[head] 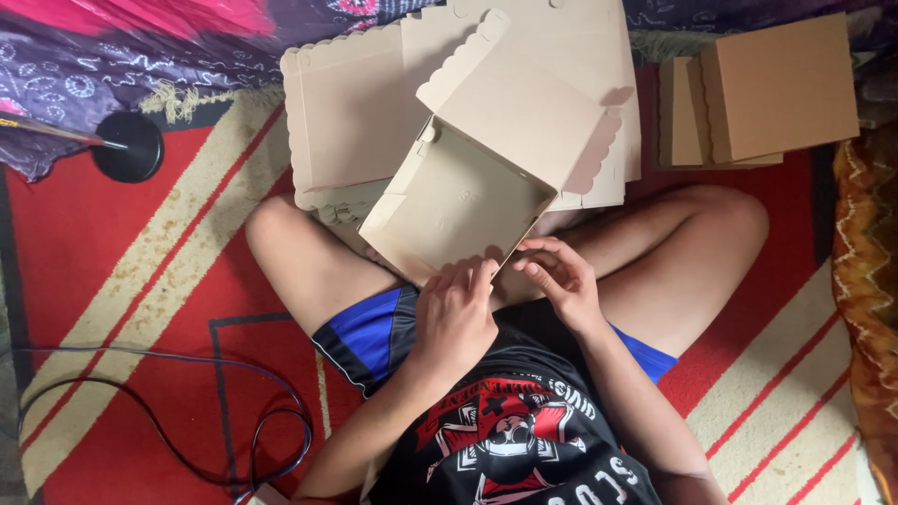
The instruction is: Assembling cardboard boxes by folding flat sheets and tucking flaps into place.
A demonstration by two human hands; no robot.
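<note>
A partly folded brown cardboard box (468, 192) with a scalloped lid rests tilted over my crossed legs. My left hand (456, 313) grips its near edge with the fingers curled over the rim. Just to the right of it, my right hand (559, 276) pinches the box's near corner with its fingertips. The lid stands open and leans away from me.
Flat unfolded box blanks (351, 112) lie on the floor ahead. A stack of finished boxes (762, 89) sits at the upper right. A black round stand base (131, 147) is at the left, and cables (159, 416) loop over the red striped mat (112, 281).
</note>
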